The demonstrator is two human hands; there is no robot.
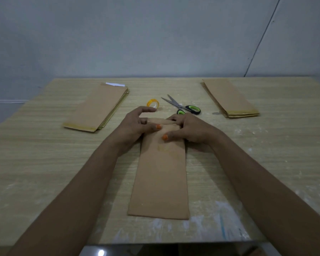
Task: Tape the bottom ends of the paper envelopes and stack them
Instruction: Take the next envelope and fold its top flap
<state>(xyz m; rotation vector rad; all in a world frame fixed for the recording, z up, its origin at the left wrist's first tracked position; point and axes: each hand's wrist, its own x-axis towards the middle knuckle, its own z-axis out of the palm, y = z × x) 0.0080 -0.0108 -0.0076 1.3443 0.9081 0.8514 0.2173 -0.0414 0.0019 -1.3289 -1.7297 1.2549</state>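
Folding down the far end of a brown paper envelope (160, 174), both hands are at work in the middle of the counter (35, 163). The left hand (135, 124) has its thumb pressing on the paper while the other fingers arch loosely above, clasping nothing. The right hand (188, 129) pinches the folded flap between thumb and curled fingers, pressing it flat. No tape shows on this fold yet, so the taping step looks to be ahead.

This envelope lies lengthwise, near end close to the counter's front edge, far end under the hands. It looks thin, light and floppy; it will likely slide on the smooth wood unless one hand pins it, and the crease may spring back if let go. Best hold, I'd say: a thumb flat on the fold, near the side edges.

Just beyond the envelope's far end sit the tape roll (152, 103) and the scissors (183, 107), handles nearest the right hand, an easy reach. Far left of the envelope rests one stack of envelopes (98, 108), far right a second stack (229, 97); both show a yellowish strip along their near ends. Open wood lies on either side of the envelope, so there's room to swing it to either pile. The front edge is close, though; a careless tug could pull the paper off.
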